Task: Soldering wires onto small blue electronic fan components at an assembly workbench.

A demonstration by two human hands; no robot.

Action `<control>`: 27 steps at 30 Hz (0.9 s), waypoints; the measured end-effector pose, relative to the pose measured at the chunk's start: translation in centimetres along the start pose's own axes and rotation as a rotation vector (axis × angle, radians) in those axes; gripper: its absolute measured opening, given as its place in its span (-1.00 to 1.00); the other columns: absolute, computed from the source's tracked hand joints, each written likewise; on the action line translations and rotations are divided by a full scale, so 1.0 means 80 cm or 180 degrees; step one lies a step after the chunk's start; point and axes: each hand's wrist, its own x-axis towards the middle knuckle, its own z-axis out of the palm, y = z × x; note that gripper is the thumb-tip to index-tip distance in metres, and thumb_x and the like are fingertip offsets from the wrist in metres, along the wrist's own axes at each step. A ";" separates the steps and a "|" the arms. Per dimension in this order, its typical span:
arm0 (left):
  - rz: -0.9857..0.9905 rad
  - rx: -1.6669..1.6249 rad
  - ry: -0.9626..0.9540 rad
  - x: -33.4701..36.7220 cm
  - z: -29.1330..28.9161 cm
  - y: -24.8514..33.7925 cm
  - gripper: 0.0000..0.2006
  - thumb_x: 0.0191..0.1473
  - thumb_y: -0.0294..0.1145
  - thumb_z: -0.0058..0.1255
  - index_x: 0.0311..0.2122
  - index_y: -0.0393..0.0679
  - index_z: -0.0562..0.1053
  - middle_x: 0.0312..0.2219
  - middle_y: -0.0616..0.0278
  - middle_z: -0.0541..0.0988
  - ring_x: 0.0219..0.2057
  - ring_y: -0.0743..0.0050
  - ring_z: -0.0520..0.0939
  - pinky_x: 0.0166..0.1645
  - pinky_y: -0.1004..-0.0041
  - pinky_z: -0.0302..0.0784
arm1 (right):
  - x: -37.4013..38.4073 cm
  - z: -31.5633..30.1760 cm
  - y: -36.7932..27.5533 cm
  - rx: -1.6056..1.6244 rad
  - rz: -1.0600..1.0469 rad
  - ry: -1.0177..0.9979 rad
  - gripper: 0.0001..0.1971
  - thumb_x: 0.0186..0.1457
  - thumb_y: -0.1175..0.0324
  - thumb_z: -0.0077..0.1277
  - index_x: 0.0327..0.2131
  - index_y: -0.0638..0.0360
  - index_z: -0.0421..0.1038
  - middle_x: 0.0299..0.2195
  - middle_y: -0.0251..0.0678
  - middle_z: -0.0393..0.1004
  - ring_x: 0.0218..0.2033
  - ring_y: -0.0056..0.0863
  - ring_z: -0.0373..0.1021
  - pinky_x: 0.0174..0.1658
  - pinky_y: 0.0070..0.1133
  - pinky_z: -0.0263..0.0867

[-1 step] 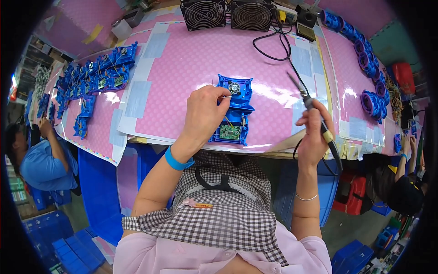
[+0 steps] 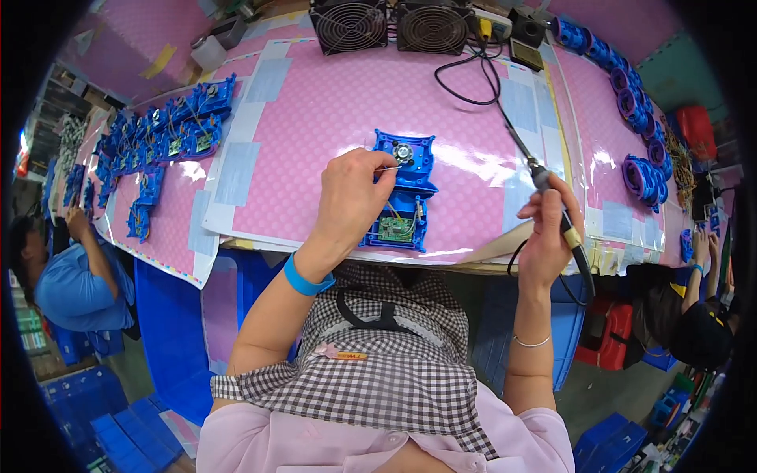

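Note:
A blue plastic housing (image 2: 426, 143) lies opened out in two halves on the pink work surface in front of me. Its far half carries a round speaker (image 2: 403, 154), and the near half a green circuit board (image 2: 396, 229) with thin wires. My left hand (image 2: 355, 193) is over the housing's left side, finger and thumb pinched on a thin, light wire (image 2: 385, 168) beside the speaker. To the right, my right hand (image 2: 550, 229) grips a soldering iron (image 2: 541, 178), held up off the surface and apart from the housing. Its tip points away from me.
Several similar blue housings (image 2: 181, 130) stand in rows at left; blue round parts (image 2: 645, 180) line the right. Two black fans (image 2: 352, 27) sit at the back, near a soldering stand (image 2: 526, 51). The iron's black cord (image 2: 497, 87) loops nearby. Co-workers (image 2: 83, 276) sit on both sides.
My right hand has shifted slightly right and toward me with the soldering iron. My left hand stays pinched at the speaker; the housing looks the same.

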 end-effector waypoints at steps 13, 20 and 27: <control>-0.0131 -0.0010 0.0041 -0.007 -0.014 -0.002 -0.87 -0.07 -0.49 0.11 -0.36 -0.29 0.56 -0.47 0.10 0.62 -0.44 0.35 0.60 -0.29 0.42 0.47 | 0.080 -0.145 0.021 -0.0951 -0.1141 0.1711 -0.83 0.22 0.36 -0.06 -0.19 0.23 0.39 -0.54 -0.37 0.37 -0.54 -0.68 0.30 -0.47 -0.68 0.26; 0.0531 0.0433 0.0448 -0.011 -0.021 0.025 -0.86 -0.03 -0.43 0.10 -0.37 -0.27 0.52 -0.50 0.07 0.56 -0.48 0.15 0.57 -0.36 0.30 0.45 | 0.207 -0.282 0.082 -0.3355 -0.1976 0.1194 -0.63 -0.07 0.37 0.23 -0.17 0.15 0.35 -0.39 -0.17 0.43 -0.34 -0.20 0.37 -0.17 -0.44 0.29; 0.0257 0.1371 -0.0687 -0.025 0.000 0.050 -0.68 -0.06 -0.14 0.12 -0.51 -0.26 0.48 -0.57 -0.07 0.53 -0.48 -0.02 0.59 -0.43 0.17 0.49 | 0.235 -0.249 0.124 -0.3060 -0.1498 0.1446 -0.74 -0.10 0.47 0.15 -0.28 0.15 0.34 -0.38 -0.20 0.47 -0.38 -0.30 0.40 -0.22 -0.48 0.33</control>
